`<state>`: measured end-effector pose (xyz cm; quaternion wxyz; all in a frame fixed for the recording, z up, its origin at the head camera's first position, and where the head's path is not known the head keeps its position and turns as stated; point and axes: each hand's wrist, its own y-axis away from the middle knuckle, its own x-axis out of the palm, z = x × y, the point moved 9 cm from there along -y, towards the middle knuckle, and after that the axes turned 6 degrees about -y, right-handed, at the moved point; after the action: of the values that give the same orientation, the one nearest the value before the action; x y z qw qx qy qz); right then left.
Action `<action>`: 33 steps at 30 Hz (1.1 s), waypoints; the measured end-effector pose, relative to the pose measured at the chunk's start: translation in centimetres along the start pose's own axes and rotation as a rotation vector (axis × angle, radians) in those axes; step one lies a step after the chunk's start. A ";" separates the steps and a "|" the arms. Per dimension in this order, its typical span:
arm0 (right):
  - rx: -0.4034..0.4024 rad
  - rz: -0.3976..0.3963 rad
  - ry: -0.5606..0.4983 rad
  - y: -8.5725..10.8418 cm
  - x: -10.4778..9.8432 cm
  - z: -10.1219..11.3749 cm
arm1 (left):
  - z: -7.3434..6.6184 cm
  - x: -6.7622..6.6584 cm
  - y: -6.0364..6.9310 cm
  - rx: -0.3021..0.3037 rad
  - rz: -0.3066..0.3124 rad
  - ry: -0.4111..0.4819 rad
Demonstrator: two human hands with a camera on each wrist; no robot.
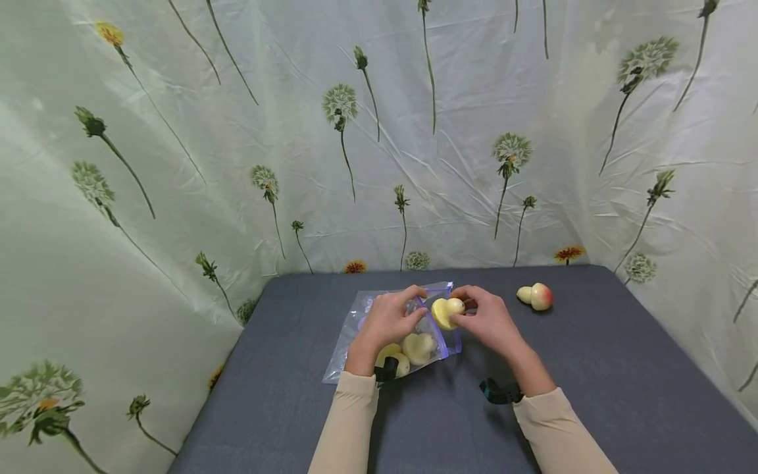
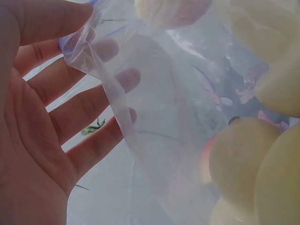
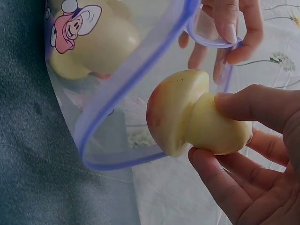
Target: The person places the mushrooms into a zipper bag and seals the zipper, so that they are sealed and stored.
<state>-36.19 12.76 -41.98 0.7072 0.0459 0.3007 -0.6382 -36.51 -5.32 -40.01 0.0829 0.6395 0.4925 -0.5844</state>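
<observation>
From where I stand, the pale sheet (image 1: 379, 151) is the biggest thing here, hanging beyond both hands and printed with dandelions. In front of it, spreading beneath and around the hands, is the dark grey worktop (image 1: 266, 421). Two beige sleeves (image 1: 346, 428) run in from the near edge, one behind each hand.

Next comes the clear bag (image 1: 346, 355) with its purple rim, lying under the left hand and reaching out past its far side. The left hand (image 1: 391, 322) pinches that rim between thumb and forefinger, the other fingers spread behind the film. Facing it, the right hand (image 1: 488, 319) is clamped on the stem of a pale yellow toy mushroom (image 1: 445, 313), thumb on one side and fingers on the other. The cap points at the left hand, right at the bag's parted mouth; I can't tell whether it's past the rim.

More mushrooms (image 1: 418, 349) sit inside the bag, on the near side of the left hand. A red-tipped mushroom (image 1: 537, 297) lies on its side to the right of the right hand, well apart from it. Smaller again, a dark strap (image 1: 387, 369) sits at the left wrist, and a cartoon figure (image 3: 77, 26) is printed on the bag.
</observation>
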 end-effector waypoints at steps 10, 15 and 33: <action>0.011 0.003 0.007 -0.1 0.9 0.0 | 0.1 -0.1 0.1 -0.024 0.014 -0.013; 0.020 0.010 0.008 -0.1 1.4 0.0 | 0.1 -0.2 0.1 -0.025 0.005 -0.015; 0.048 0.026 -0.008 -0.5 3.2 -0.4 | 0.5 -0.4 0.2 -0.044 0.007 0.016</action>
<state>-36.80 10.07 -43.72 0.7153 0.0642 0.2817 -0.6363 -36.63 -5.93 -39.91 0.0949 0.6440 0.5035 -0.5680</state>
